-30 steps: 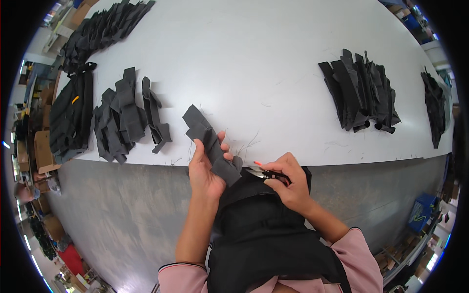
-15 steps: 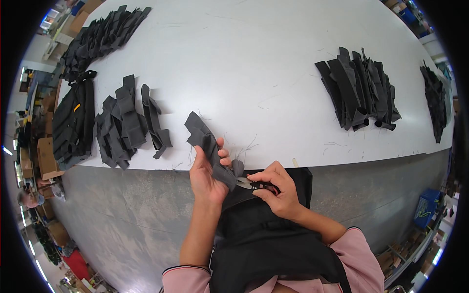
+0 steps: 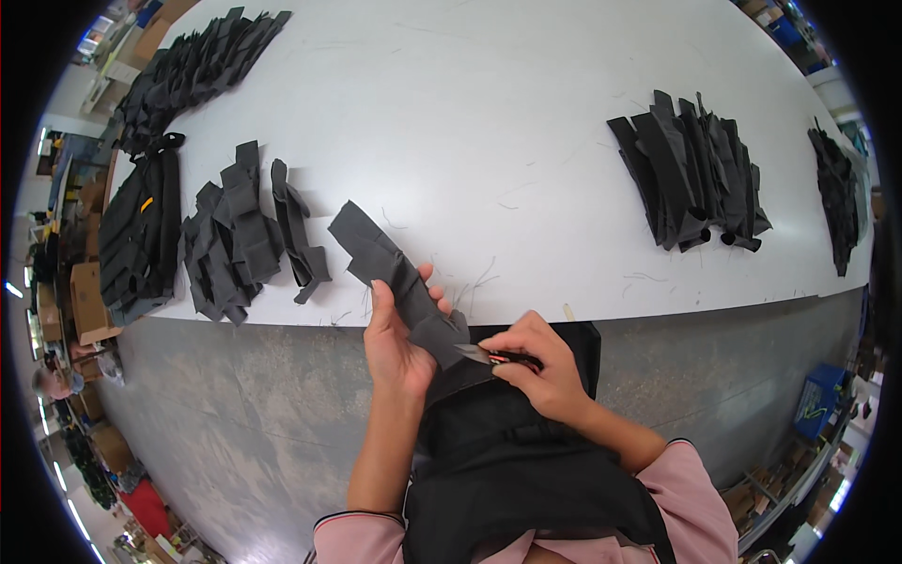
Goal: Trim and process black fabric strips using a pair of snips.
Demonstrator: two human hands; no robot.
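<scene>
Held in my left hand [image 3: 402, 348] is a dark grey fabric strip [image 3: 381, 254], folded in places, its far end reaching over the table edge. My left fingers and thumb close around its middle. My right hand [image 3: 540, 367] grips thread snips [image 3: 505, 357] with dark handles and silver blades. The blades point left and lie close together against the near end of the strip; whether they touch it I cannot tell.
On the white table [image 3: 451, 122] lie a single grey strip [image 3: 299, 235], a grey strip pile [image 3: 230, 235], a black bag [image 3: 146, 230], a far-left pile [image 3: 193, 75], a right-hand pile [image 3: 691, 174] and a dark bundle [image 3: 832, 197]. Loose threads [image 3: 484, 273] lie near the front edge.
The fabric strip has turned and spread, its far end moving up and to the left. The snips' blades have come closer together, and the right hand has shifted slightly.
</scene>
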